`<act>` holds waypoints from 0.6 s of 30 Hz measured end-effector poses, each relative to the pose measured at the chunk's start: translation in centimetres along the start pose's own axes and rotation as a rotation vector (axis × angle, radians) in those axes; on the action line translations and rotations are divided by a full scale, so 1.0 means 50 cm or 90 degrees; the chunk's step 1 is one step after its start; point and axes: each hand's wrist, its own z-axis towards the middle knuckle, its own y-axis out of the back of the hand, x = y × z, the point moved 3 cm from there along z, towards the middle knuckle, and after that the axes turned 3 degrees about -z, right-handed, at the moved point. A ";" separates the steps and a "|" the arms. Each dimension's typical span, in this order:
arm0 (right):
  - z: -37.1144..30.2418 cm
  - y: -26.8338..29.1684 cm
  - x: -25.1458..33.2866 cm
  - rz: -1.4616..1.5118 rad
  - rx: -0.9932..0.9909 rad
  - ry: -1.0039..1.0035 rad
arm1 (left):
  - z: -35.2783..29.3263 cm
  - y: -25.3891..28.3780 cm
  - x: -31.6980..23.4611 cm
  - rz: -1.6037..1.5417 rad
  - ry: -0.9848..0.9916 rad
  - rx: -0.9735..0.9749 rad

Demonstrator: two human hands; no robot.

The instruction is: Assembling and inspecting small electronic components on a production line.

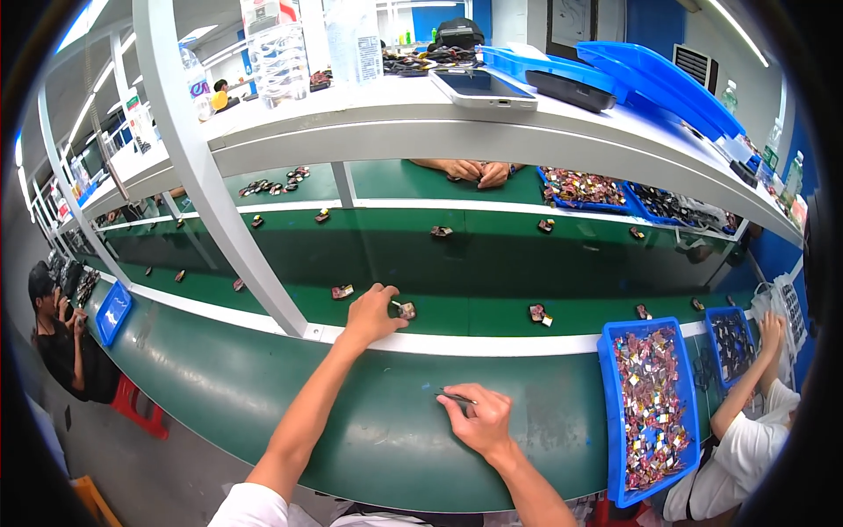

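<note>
My left hand [372, 316] reaches over the white rail onto the green conveyor belt, thumb and fingers apart. Right at its fingertips is a small electronic part [407, 311] with brown and pale pieces; no firm grip on it shows. Closer to me, above the green worktop [378, 430], my right hand [483, 420] is closed around a thin dark tool that looks like tweezers [458, 397], its tip pointing left. Another small part [342, 292] lies on the belt just left of my left hand, and one more [540, 314] lies to the right.
A blue tray [606, 413] heaped with small parts stands at my right, beside a smaller blue tray [722, 378] and a co-worker's arm [746, 395]. A white post [219, 202] and overhead shelf [421, 145] frame the belt. Across it are another person's hands [474, 172].
</note>
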 end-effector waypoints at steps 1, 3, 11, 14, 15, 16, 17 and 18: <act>-0.001 0.000 -0.003 -0.002 -0.003 -0.003 | 0.003 0.009 -0.002 -0.040 -0.048 0.010; -0.003 -0.002 -0.010 0.010 -0.011 0.021 | 0.002 0.019 0.007 -0.116 0.023 0.073; -0.007 -0.017 -0.013 0.036 -0.025 0.058 | 0.006 -0.039 0.044 -0.249 0.205 0.013; -0.006 -0.023 -0.010 0.041 -0.024 0.058 | 0.018 -0.042 0.056 -0.211 0.202 -0.088; -0.004 -0.024 -0.008 0.045 -0.025 0.054 | 0.020 -0.043 0.066 -0.211 0.202 -0.092; -0.004 -0.022 -0.009 0.043 -0.025 0.053 | 0.024 -0.038 0.057 -0.164 0.178 -0.086; -0.004 -0.019 -0.009 0.040 -0.024 0.049 | 0.027 -0.033 0.049 -0.116 0.154 -0.081; -0.004 -0.017 -0.010 0.038 -0.023 0.045 | 0.028 -0.028 0.043 -0.117 0.154 -0.080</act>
